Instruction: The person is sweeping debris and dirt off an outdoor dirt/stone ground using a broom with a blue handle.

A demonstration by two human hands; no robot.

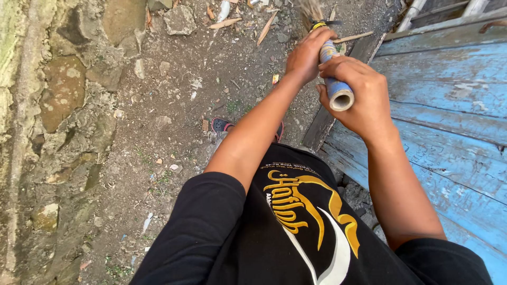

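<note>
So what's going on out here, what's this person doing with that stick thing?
A person in a black shirt grips a broom handle with both hands: the left hand further down near the bristles, the right hand near the open top end. The broom points down at dirt ground strewn with debris, beside weathered blue planks.

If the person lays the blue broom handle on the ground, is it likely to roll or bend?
The broom handle looks round and hollow at its cut end, so it probably rolls easily and feels light. It seems stiff: it stays straight between the left hand and right hand.
</note>
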